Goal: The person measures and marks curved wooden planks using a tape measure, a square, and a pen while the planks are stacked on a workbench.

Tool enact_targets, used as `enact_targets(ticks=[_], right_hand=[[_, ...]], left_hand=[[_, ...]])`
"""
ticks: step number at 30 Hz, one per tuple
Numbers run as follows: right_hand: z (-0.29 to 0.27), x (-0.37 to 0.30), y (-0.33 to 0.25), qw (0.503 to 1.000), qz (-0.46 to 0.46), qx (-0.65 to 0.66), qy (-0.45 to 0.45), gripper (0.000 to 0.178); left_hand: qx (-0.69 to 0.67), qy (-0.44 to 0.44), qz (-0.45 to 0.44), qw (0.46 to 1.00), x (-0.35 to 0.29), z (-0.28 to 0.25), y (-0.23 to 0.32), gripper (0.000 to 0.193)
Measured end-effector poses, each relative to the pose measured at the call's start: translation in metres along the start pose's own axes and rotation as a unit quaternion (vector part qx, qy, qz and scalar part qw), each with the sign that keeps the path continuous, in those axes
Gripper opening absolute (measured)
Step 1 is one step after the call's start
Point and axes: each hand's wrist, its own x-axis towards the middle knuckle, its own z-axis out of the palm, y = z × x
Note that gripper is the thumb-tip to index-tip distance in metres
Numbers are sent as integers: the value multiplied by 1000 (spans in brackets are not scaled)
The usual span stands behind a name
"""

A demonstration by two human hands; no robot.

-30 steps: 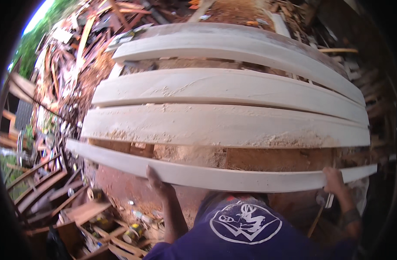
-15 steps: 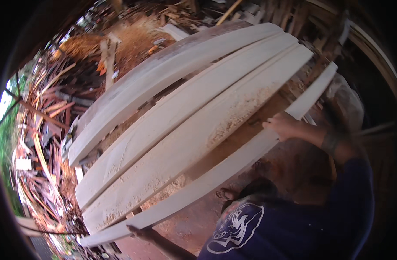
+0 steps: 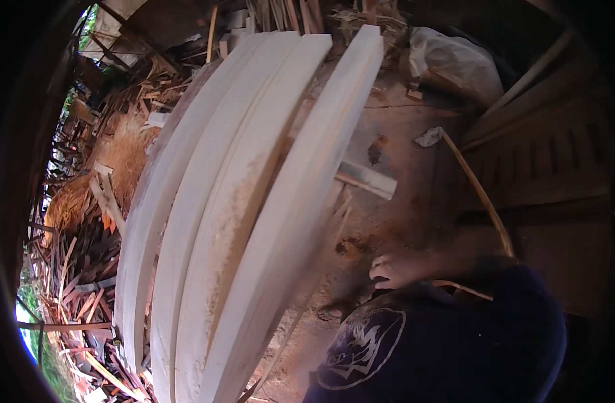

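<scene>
- At the far left, a heap of scrap wood (image 3: 86, 282) is seen, with loose orange-brown sawdust (image 3: 123, 144) spread above it.
- Next, a long pale plank (image 3: 136, 289) is laid lengthwise, its edges bent by the lens; what it is borne on is mostly hidden.
- Beside it, a second plank (image 3: 170, 295) is set nearly parallel, a dark gap being left between the two at the lower end.
- Close against that, a third plank (image 3: 197, 295) is placed, its right-hand part dusted with coarse shavings (image 3: 239, 198).
- Farther right, the nearest plank (image 3: 307, 174) is found – set apart by a dark gap along its upper part, its lower end cut off by the edge of view.
- From under its right edge, a short pale block (image 3: 371, 180) is seen jutting.
- The right hand (image 3: 396, 269) is held near the body, well apart from the nearest plank; its blurred fingers are parted, around nothing visible. The left hand is out of sight – its state cannot be told.
- Below, a dark blue shirt (image 3: 448, 336) is seen.
- At the right, a thin stick (image 3: 481, 191) is seen, below a translucent bag (image 3: 452, 64).
</scene>
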Motion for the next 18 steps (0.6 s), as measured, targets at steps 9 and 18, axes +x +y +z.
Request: enact_targets(ticks=[9,18], right_hand=[[-44,-166,191,963,190,63,181,29],[-35,-195,402,935,257,164,181,23]], left_hand=[[284,-352,-42,891,-122,279,-96,29],[323,-640,307,626,-383,604,115,36]])
